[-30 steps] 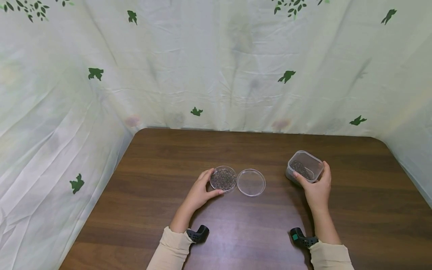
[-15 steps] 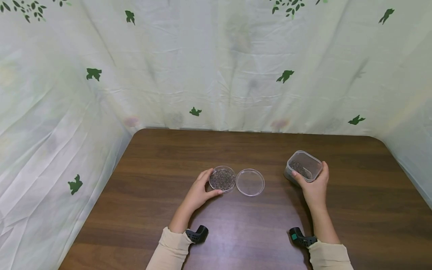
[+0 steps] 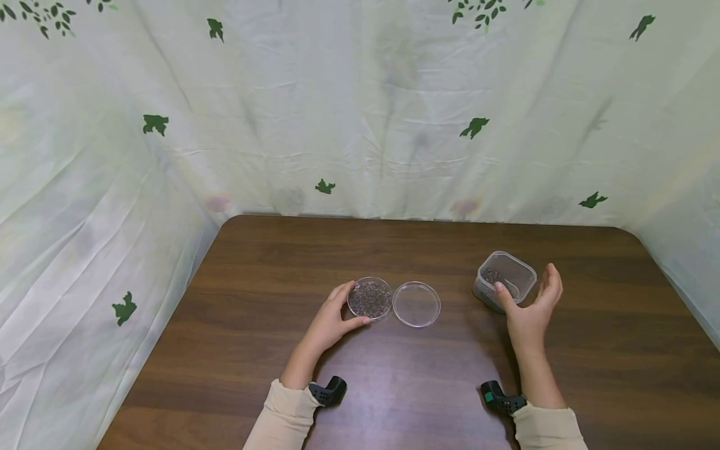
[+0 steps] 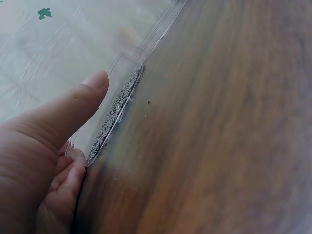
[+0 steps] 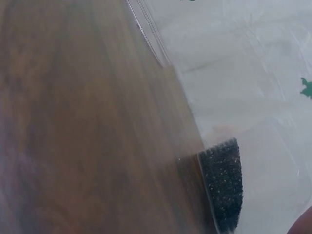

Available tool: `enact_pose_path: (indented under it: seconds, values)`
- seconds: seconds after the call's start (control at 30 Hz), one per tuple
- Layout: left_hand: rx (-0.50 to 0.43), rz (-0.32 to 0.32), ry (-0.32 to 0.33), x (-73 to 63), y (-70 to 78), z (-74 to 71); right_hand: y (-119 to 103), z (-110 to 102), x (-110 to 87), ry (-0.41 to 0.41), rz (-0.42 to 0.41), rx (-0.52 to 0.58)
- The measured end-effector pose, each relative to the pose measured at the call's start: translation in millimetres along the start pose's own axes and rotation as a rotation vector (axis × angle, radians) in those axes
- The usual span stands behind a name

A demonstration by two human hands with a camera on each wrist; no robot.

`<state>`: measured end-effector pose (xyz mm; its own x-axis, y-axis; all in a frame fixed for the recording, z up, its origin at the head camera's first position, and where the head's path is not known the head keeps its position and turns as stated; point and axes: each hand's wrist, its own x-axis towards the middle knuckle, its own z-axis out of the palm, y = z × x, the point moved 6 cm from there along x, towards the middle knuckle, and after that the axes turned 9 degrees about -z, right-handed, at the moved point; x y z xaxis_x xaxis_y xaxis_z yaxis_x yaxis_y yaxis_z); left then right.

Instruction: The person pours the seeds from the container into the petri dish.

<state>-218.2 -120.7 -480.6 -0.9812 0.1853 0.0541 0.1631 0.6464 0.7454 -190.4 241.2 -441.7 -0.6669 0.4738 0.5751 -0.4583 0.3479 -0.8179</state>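
Observation:
A round clear petri dish (image 3: 371,277) with dark grey grains in it sits on the table, held between the thumb and fingers of my left hand (image 3: 326,322). In the left wrist view, the grains (image 4: 114,114) form a thin layer behind the dish's clear side. Its clear lid (image 3: 417,304) lies flat just to the right. Further right stands a clear rectangular plastic container (image 3: 520,276), partly filled with similar grains (image 5: 223,183). My right hand (image 3: 529,322) is spread at its near right corner, thumb close to the rim and fingers lifted off the far side.
The brown wooden table (image 3: 292,250) ends at the back against a pale curtain (image 3: 360,94) printed with green birds. Each wrist wears a black device, the left one (image 3: 329,391) and the right one (image 3: 500,398), low over the table.
My right hand's fingers have come away from the container's side and spread outward, leaving the container in place. The left hand and the petri dish have stayed put.

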Motion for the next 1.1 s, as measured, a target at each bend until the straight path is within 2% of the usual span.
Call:
enact_pose_path:
  seconds: [0.1,0.27,0.5,0.63,0.73,0.97,1.1]
  values:
    - [-0.002,0.006,0.005,-0.3,0.5,-0.2,-15.1,2.2,0.7,0.02,-0.059,0.052]
    - [-0.007,0.0,0.006,0.0,-0.2,-0.2,-44.8,9.9,0.0,0.019,-0.108,0.131]
    - [-0.007,0.003,0.009,-0.9,0.5,-0.3,-58.8,24.2,-6.9,-0.051,-0.167,0.217]
    - [-0.014,0.002,0.008,-0.8,1.7,-0.7,-65.2,36.2,-13.5,-0.128,-0.229,0.243]
    - [-0.011,0.001,0.008,-0.6,1.6,-0.8,-67.2,45.4,-19.4,-0.21,-0.238,0.226]
    - [-0.01,-0.007,0.004,-0.9,1.2,-0.6,-64.0,66.5,-33.0,-0.465,-0.148,0.091]
    - [-0.011,-0.006,0.002,-1.3,0.9,-0.4,-58.9,75.5,-39.7,-0.561,-0.085,0.07]
